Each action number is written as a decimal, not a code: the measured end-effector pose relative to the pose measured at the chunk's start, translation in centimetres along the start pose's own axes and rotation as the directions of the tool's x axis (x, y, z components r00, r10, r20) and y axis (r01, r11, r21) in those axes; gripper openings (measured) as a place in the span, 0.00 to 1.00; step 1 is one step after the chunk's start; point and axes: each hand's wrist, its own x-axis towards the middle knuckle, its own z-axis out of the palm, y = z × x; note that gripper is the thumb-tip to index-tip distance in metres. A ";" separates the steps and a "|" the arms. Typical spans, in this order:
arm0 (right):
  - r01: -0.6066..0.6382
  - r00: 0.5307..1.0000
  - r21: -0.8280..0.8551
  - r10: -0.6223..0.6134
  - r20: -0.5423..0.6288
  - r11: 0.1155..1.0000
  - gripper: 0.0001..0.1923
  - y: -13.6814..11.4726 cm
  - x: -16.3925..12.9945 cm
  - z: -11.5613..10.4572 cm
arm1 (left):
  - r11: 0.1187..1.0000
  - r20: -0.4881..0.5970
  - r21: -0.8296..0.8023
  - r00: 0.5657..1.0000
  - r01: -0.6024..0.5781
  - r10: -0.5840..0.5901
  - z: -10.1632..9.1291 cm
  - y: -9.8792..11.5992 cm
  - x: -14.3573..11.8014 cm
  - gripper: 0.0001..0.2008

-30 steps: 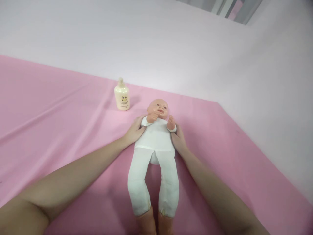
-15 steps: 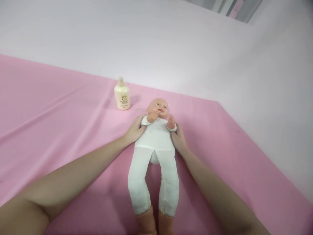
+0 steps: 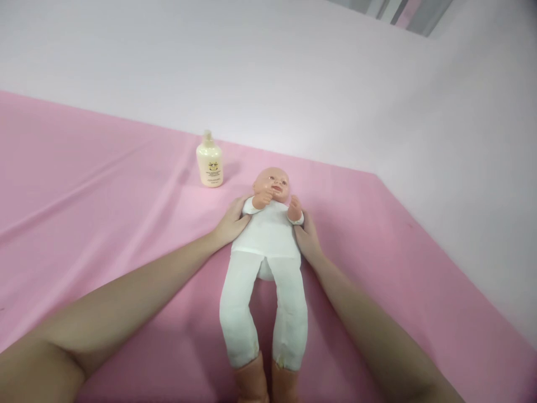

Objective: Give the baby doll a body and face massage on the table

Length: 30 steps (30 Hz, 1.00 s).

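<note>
A baby doll [image 3: 266, 232] with a white cloth body lies on its back on the pink cloth [image 3: 138, 190], head at the far end and feet toward me. My left hand [image 3: 234, 219] grips the doll's side under its arm, thumb on the front and the fingers partly hidden behind. On the opposite side, my right hand [image 3: 308, 235] clasps the torso below the other arm; most of its fingers are out of sight. Beyond my left hand stands a cream-coloured pump bottle [image 3: 210, 165], upright and touched by neither hand.
Folds run across the pink cloth on the left. A white surface [image 3: 260, 73] stretches behind it and along the right. Grey and pink strips [image 3: 403, 14] show at the top right.
</note>
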 end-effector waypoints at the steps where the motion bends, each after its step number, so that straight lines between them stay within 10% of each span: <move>1: 0.006 1.000 0.000 -0.006 0.000 1.000 0.24 0.0 0.0 0.0 | 1.000 -0.003 -0.003 1.000 -0.003 0.003 0.0 0.0 0.0 0.27; 30: -0.030 1.000 0.002 0.030 0.000 1.000 0.23 0.0 -0.1 0.0 | 1.000 -0.004 -0.001 1.000 0.002 -0.002 0.0 0.0 0.0 0.26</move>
